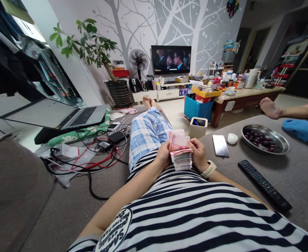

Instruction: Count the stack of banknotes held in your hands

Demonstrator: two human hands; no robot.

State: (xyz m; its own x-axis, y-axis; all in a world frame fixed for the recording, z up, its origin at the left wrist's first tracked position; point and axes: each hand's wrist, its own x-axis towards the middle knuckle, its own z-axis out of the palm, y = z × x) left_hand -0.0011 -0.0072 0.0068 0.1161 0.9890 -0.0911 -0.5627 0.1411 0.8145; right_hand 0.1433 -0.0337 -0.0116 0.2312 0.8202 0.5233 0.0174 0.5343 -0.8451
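A thick stack of red paper banknotes (180,154) sits in front of my stomach, resting on my striped shirt. My left hand (163,155) grips the stack from its left side. My right hand (198,153) holds the right side, with its fingers against the upper notes. A few notes at the top fan out above the rest. A pale smartwatch (208,169) is on my right wrist. The lower edge of the stack is thick and uneven, and the individual notes cannot be counted.
To the right on the grey sofa lie a smartphone (220,145), a white mouse (232,138), a steel bowl of dark fruit (264,139) and a black remote (264,184). A laptop (82,117) and tangled cables (98,157) are on the left. Another person's bare foot (271,107) shows at right.
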